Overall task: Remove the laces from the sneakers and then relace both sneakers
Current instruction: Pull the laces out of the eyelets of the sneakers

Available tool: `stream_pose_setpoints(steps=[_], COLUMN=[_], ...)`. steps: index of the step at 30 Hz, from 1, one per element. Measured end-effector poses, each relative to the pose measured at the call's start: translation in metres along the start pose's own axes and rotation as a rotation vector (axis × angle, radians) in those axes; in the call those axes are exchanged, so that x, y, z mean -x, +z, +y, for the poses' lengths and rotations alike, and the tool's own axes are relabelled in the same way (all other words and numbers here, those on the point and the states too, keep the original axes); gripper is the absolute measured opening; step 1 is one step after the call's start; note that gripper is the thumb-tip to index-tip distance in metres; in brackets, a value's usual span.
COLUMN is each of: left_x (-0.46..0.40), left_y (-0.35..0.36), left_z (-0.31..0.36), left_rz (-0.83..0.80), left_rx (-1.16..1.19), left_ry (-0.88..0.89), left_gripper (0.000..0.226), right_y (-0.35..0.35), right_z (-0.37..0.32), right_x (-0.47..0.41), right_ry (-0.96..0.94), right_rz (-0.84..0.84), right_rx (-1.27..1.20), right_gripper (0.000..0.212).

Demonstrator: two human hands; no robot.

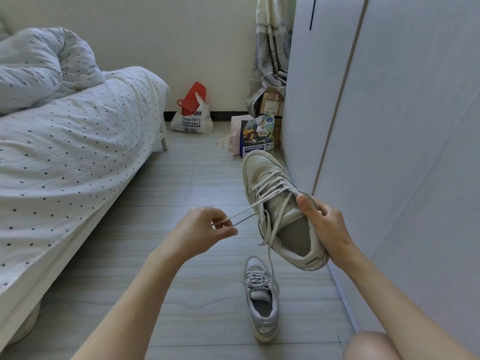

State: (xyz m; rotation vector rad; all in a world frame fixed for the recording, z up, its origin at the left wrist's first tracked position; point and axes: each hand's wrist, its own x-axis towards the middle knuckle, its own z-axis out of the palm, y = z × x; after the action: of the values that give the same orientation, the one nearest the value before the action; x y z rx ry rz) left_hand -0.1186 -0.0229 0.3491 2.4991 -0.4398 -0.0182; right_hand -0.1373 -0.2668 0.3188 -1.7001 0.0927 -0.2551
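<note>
Item 1. Your left hand: fingers curled, thumb and fingertips pinching a strand of the lace, which runs taut from the pinch up and to the right into the eyelets.

Item 2. Your right hand: wrapped round the far side of the raised sneaker, thumb lying over the collar by the tongue, fingers hidden behind the upper. The shoe hangs in the air just right of your left hand, toe pointing away from you.

Item 3. Lace, condition: most crossings look threaded; the upper rows are slack, and one loose end drops from the shoe toward the floor below your hands.

Item 4. Second sneaker: on the floor below your right hand, near your knee, laced, its ends untied.

Item 5. Surroundings: bed well to the left of your left hand; cabinet close behind your right; bags by the far wall.

Step in hand, as judged: unlacing the first shoe, top rows being drawn out. The next move calls for a steady hold with the right while the left pulls the strand clear of its eyelet, then takes the next crossing down.
</note>
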Motion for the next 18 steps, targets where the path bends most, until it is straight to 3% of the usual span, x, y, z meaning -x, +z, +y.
stream_pose_setpoints(steps=[7,13,16,18], left_x=[0.000,0.005,0.003,0.001], left_y=[-0.014,-0.029,-0.024,-0.016], left_z=[0.004,0.009,0.010,0.012], left_rz=[0.168,0.186,0.179,0.235], left_rx=[0.298,1.209,1.236,0.996], left_ry=[-0.012,0.038,0.028,-0.004], left_gripper=[0.011,0.015,0.023,0.022], right_y=[0.000,-0.004,-0.005,-0.004], right_z=[0.005,0.012,0.012,0.012], right_x=[-0.004,-0.008,-0.008,-0.007], right_ry=[0.035,0.126,0.143,0.138], right_rz=[0.031,0.138,0.150,0.137], right_rx=[-0.005,0.006,0.009,0.018], right_gripper=[0.060,0.056,0.072,0.076])
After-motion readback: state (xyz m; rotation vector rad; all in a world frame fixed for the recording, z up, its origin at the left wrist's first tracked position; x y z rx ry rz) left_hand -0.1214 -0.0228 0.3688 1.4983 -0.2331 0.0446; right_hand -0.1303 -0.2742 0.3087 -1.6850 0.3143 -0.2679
